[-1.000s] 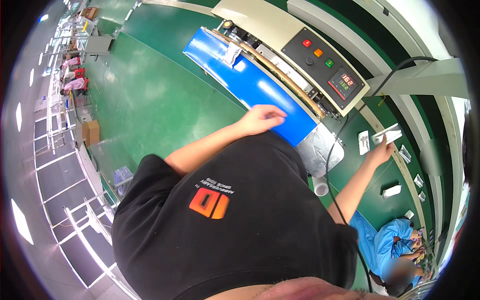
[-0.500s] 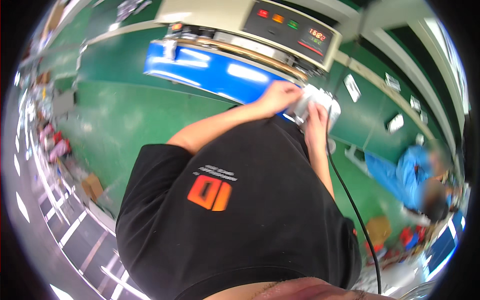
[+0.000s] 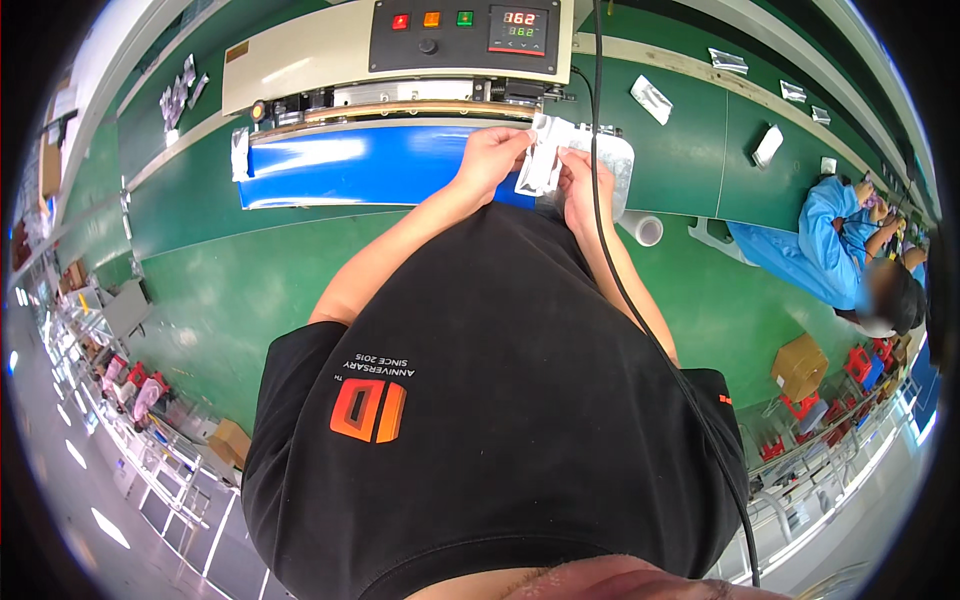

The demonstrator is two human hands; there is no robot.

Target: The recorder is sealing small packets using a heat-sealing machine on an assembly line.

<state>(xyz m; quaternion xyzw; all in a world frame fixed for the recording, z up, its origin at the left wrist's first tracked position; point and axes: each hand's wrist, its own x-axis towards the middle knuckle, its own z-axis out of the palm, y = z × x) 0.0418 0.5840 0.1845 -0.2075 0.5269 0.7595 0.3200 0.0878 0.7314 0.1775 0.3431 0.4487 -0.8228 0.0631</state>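
Left hand (image 3: pixel 492 158) and right hand (image 3: pixel 578 178) both pinch a small silvery pouch (image 3: pixel 541 168) above the blue belt (image 3: pixel 350 165) of the sealer (image 3: pixel 390 50).

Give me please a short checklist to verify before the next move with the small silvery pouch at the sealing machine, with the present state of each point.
1. Both hands on the pouch: ok. The left hand and the right hand hold the silvery pouch between them.
2. Pouch above the blue conveyor belt: ok, at its right end.
3. Belt free ahead: not ok, another pouch lies at its left end.
4. Machine switched on: ok, the control panel shows lit digits.
5. Pouch mouth flat and closed: cannot tell, fingers hide it.
6. Black cable away from hands: not ok, it crosses over the right wrist.
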